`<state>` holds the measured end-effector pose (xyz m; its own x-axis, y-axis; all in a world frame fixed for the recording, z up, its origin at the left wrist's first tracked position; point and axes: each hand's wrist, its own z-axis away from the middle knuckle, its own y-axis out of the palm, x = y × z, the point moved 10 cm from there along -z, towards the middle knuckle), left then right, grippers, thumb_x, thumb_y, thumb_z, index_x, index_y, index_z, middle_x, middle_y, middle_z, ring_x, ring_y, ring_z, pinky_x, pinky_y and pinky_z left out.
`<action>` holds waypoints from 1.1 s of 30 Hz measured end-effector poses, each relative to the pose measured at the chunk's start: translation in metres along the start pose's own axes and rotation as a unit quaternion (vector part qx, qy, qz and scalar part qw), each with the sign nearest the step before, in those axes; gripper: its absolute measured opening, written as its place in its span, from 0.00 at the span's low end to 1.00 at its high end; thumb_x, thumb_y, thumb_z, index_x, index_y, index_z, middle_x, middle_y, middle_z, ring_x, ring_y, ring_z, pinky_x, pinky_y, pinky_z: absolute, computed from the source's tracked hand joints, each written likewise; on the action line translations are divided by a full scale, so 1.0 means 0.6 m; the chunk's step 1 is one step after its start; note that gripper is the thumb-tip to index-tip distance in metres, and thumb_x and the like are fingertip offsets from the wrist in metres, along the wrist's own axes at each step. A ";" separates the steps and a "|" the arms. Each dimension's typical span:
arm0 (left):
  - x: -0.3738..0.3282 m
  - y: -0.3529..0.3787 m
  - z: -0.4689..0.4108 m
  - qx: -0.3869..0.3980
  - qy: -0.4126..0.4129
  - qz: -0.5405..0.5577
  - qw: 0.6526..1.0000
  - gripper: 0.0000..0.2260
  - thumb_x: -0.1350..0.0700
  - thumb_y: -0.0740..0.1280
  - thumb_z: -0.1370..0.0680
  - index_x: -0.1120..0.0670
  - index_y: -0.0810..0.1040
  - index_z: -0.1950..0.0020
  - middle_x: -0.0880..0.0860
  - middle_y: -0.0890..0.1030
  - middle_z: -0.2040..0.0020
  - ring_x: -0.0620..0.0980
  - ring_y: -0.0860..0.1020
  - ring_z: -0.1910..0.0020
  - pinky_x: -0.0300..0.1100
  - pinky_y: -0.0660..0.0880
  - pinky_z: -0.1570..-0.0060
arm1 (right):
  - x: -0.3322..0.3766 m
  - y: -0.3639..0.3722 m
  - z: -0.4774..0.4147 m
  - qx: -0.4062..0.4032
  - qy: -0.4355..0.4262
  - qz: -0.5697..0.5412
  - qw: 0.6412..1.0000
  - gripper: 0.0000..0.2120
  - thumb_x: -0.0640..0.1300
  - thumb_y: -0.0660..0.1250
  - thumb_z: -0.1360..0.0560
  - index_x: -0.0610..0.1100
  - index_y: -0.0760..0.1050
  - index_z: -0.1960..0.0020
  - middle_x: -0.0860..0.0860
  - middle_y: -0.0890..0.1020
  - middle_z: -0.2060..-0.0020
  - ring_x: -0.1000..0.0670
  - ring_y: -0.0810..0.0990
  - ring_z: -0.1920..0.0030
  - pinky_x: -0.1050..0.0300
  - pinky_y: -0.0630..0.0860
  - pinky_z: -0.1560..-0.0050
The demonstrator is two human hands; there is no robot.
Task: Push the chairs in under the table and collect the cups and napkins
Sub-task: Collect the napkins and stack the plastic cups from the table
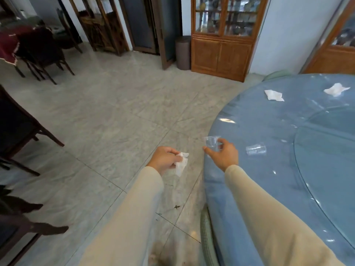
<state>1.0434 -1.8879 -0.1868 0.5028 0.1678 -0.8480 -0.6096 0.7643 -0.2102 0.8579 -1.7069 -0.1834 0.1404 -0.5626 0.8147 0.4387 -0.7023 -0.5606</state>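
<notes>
Head view is showing the right hand (223, 154) pinching a clear cup (212, 144), the left hand (165, 160) clutching a napkin (181, 163); full hands are risking knocking the fallen cup (256, 149) off the table (249, 189).

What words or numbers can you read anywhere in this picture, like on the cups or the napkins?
None can be read.
The clear cup in the right hand: plain, no print.
The cup lying on the blue table, cup: plain too.
The napkin in the left hand: blank white.
The two napkins on the table: blank.
The cabinet shelves: too blurred to tell.
</notes>
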 end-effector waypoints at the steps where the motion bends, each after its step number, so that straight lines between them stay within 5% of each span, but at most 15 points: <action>1: -0.007 -0.005 -0.030 0.004 -0.001 -0.010 1.000 0.07 0.69 0.73 0.27 0.58 0.82 0.59 0.58 0.84 0.57 0.52 0.84 0.58 0.44 0.82 0.58 | 0.001 0.005 -0.018 -0.008 0.008 0.003 1.000 0.38 0.61 0.78 0.33 0.44 0.72 0.30 0.43 0.77 0.37 0.42 0.78 0.40 0.48 0.74 0.36; 5: -0.045 -0.016 -0.151 0.024 0.002 -0.044 0.999 0.09 0.70 0.74 0.29 0.56 0.82 0.64 0.55 0.85 0.61 0.52 0.84 0.60 0.48 0.83 0.52 | 0.000 0.029 -0.086 -0.039 0.051 0.004 0.998 0.38 0.60 0.78 0.33 0.43 0.72 0.29 0.43 0.77 0.37 0.42 0.78 0.39 0.46 0.74 0.35; 10: -0.105 -0.006 -0.289 0.083 0.017 -0.057 0.995 0.03 0.70 0.72 0.27 0.65 0.83 0.55 0.60 0.86 0.53 0.55 0.86 0.55 0.51 0.84 0.53 | 0.000 0.043 -0.158 -0.092 0.105 0.000 0.990 0.35 0.58 0.78 0.32 0.45 0.72 0.31 0.44 0.77 0.38 0.43 0.78 0.40 0.47 0.74 0.36; 14: -0.167 0.016 -0.370 0.138 0.027 -0.095 0.986 0.02 0.67 0.72 0.25 0.61 0.83 0.56 0.57 0.85 0.59 0.46 0.84 0.68 0.40 0.79 0.71 | 0.001 0.043 -0.200 -0.137 0.154 0.002 0.979 0.34 0.57 0.78 0.31 0.45 0.72 0.31 0.43 0.77 0.38 0.42 0.79 0.41 0.47 0.74 0.36; 17: -0.219 0.051 -0.424 0.170 0.041 -0.117 0.978 0.05 0.65 0.73 0.25 0.63 0.83 0.50 0.58 0.85 0.52 0.56 0.85 0.55 0.51 0.83 0.51 | -0.006 0.029 -0.227 -0.176 0.184 -0.014 0.967 0.34 0.56 0.78 0.32 0.46 0.73 0.32 0.44 0.77 0.39 0.44 0.79 0.42 0.50 0.74 0.38; 19: -0.243 0.089 -0.452 0.197 0.045 -0.138 0.970 0.05 0.65 0.72 0.24 0.61 0.83 0.49 0.58 0.84 0.52 0.56 0.83 0.54 0.50 0.81 0.48 | -0.018 0.014 -0.241 -0.205 0.208 -0.020 0.956 0.34 0.57 0.79 0.34 0.46 0.73 0.32 0.45 0.78 0.41 0.44 0.79 0.43 0.51 0.74 0.40; 22: -0.276 0.169 -0.488 0.242 0.051 -0.164 0.955 0.06 0.65 0.72 0.24 0.63 0.82 0.47 0.59 0.83 0.53 0.55 0.81 0.56 0.46 0.81 0.55 | -0.047 -0.015 -0.262 -0.252 0.243 -0.032 0.936 0.34 0.57 0.79 0.35 0.46 0.74 0.34 0.45 0.78 0.43 0.44 0.80 0.45 0.51 0.74 0.40; 25: -0.293 0.265 -0.520 0.288 0.057 -0.187 0.938 0.04 0.67 0.71 0.23 0.61 0.81 0.49 0.59 0.82 0.54 0.52 0.80 0.62 0.37 0.76 0.74 | -0.091 -0.045 -0.286 -0.295 0.271 -0.053 0.915 0.32 0.55 0.80 0.36 0.46 0.74 0.36 0.46 0.79 0.44 0.45 0.80 0.47 0.52 0.75 0.43; 33: -0.308 0.512 -0.565 0.390 0.112 -0.329 0.853 0.04 0.59 0.71 0.23 0.53 0.78 0.56 0.56 0.82 0.60 0.48 0.77 0.70 0.34 0.70 0.78 | -0.239 -0.106 -0.334 -0.378 0.365 -0.106 0.844 0.31 0.49 0.79 0.34 0.45 0.73 0.34 0.46 0.80 0.42 0.43 0.78 0.41 0.53 0.71 0.40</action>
<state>0.5554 -1.8955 -0.2594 0.3962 -0.5141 -0.7608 0.3959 0.8432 -0.3636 0.6316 -1.6688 -0.2944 -0.5756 -0.3145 0.7549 -0.3456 -0.7430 -0.5731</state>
